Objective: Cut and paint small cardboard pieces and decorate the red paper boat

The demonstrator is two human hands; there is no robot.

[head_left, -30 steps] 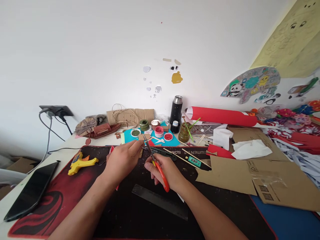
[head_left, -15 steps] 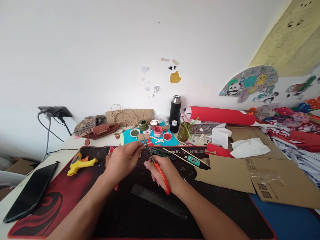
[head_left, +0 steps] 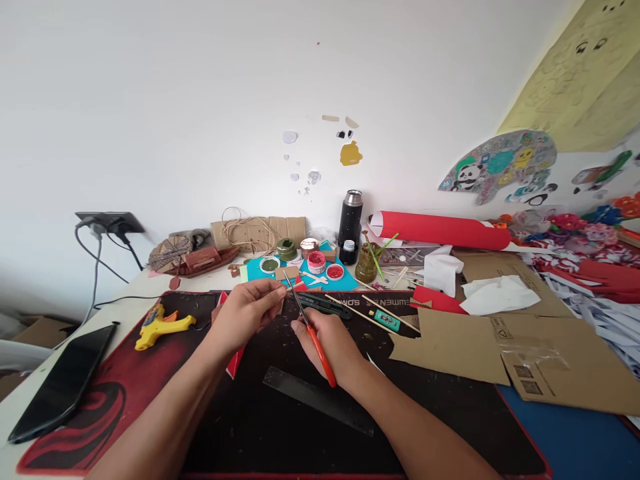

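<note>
My left hand is closed, its thumb and fingertips pinching a thin pale stick whose end pokes out to the right. In my right hand are scissors with orange handles. Their metal blades point up and away, crossing the stick just beside my left fingertips. The blades look nearly together. A red paper piece shows partly below my left wrist. Under both hands lies a black and red desk mat, with a clear ruler on it.
A yellow glue gun and black phone lie at left. Paint pots, a black flask and a brush jar stand behind. Cut cardboard and a green cutter are also on the desk.
The scissors' blades and orange handles have come closer together. My left hand has shifted slightly left and still pinches the stick.
</note>
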